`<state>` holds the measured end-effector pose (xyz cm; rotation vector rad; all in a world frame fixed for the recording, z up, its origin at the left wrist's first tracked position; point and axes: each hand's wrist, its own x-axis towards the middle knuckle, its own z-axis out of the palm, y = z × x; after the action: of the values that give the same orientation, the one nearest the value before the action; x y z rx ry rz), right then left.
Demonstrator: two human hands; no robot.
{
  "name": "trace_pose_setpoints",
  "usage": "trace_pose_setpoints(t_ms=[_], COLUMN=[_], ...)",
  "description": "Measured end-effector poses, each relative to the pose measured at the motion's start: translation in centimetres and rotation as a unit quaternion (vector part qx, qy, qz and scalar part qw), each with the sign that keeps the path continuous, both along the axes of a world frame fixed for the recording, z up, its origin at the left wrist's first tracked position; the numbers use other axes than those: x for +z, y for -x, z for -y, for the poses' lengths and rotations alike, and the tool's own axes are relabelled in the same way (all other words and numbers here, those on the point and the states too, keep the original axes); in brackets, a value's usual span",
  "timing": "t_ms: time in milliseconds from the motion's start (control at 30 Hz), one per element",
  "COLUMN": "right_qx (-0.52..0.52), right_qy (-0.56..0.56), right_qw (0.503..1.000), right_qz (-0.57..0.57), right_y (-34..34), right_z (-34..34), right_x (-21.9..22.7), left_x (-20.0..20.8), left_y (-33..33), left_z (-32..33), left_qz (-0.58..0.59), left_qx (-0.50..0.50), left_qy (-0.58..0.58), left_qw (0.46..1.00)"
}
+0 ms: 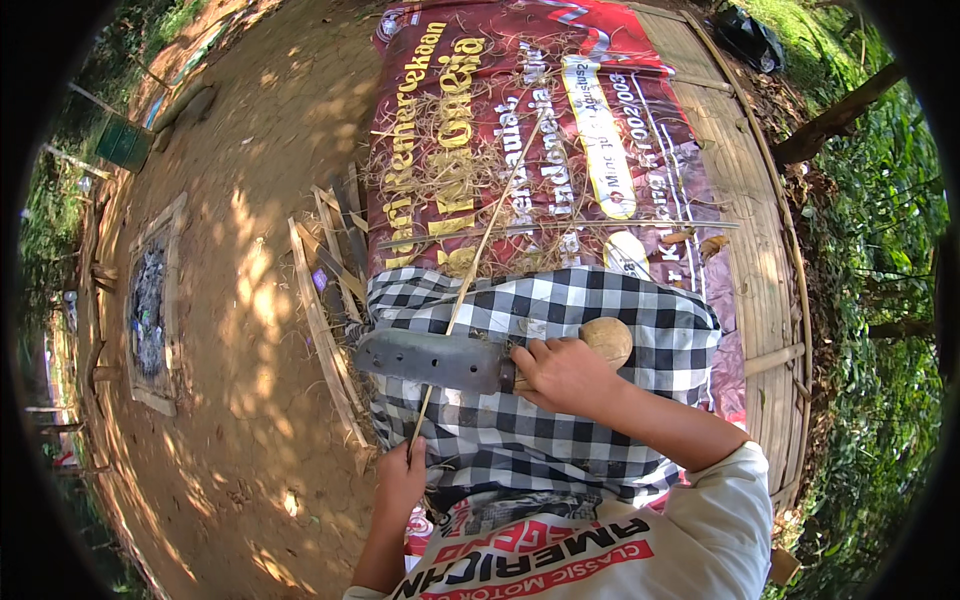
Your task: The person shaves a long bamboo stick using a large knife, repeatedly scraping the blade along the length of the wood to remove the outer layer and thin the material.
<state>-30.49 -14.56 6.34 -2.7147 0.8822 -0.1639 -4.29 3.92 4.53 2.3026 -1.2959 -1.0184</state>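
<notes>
My right hand [565,375] is closed round the wooden handle of a broad, dark-bladed cleaver [432,360], whose blade points left and has a few small holes. The rounded handle end sticks out behind my fist. My left hand [402,480], lower and to the left, grips the near end of a long thin bamboo strip [488,240]. The strip passes beneath the blade and runs away from me, up over a printed red banner. Under both hands a black-and-white checked cloth [640,305] covers my lap.
Curly bamboo shavings [460,150] litter the red banner [660,110], spread on a slatted bamboo platform [760,240]. Split wood pieces [325,320] lie at its left edge on the dirt floor [240,240]. A framed ash pit [150,310] is farther left; greenery borders the right.
</notes>
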Motion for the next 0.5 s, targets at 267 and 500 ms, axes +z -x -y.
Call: trace_pose_setpoints(t_ms=[267,500], right_qx=[-0.013,0.008], right_qy=[0.056,0.012], right_qw=[0.998,0.999], right_qz=[0.028,0.031], right_y=[-1.4,-2.3], right_z=[1.7,1.1], right_x=[-1.6,-1.8], left_x=[-2.2,-3.5], left_y=[-0.3,-0.7], left_z=[0.8,1.7], left_qz=[0.008,0.028], left_qx=[-0.009,-0.028], left_qy=[0.012,0.012], left_qw=[1.000,0.999])
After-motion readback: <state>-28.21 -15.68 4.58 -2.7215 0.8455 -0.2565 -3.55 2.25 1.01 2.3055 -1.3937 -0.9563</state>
